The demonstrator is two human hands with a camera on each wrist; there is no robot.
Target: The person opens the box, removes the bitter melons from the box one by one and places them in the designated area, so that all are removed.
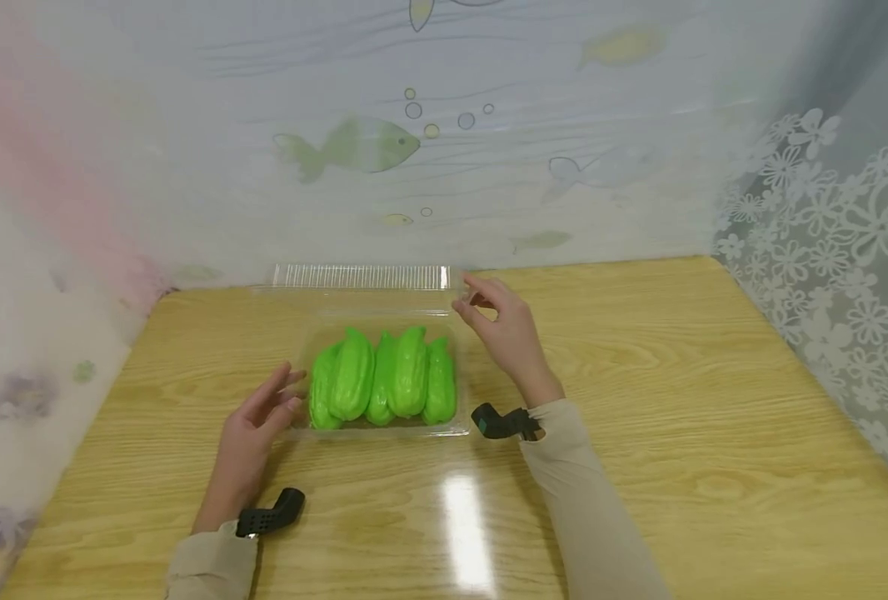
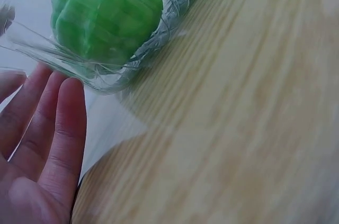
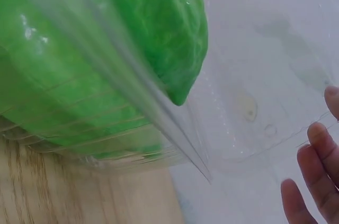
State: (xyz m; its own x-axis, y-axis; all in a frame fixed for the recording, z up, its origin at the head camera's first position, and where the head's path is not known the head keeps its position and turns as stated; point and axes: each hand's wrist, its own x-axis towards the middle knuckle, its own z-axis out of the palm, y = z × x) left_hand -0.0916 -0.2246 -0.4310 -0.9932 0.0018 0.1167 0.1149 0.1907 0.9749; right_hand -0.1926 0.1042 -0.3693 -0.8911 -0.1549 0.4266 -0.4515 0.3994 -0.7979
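Note:
A clear plastic clamshell box [image 1: 455, 429] lies on the table, holding several glossy, ribbed, bright green pepper-like pieces [image 1: 352, 379] side by side. Its hinged lid [image 1: 357, 279] is raised at the back. At the lid's right edge, my right hand [image 1: 506, 325] pinches the rim between thumb and fingers; the right wrist view has the fingertips [image 3: 318, 134] along the lid's edge. Beside the box's left wall is my left hand [image 1: 252, 429], its fingers extended. In the left wrist view the fingertips [image 2: 70, 89] are at the box's rim, seemingly touching it.
The wood-grain table [image 1: 639, 467] reaches out on both sides of the box. Behind it hangs a pale curtain [image 1: 489, 183] with fish drawings, and a white flower-patterned sheet [image 1: 849, 217] is on the right. Each wrist wears a small black camera [image 1: 498, 421].

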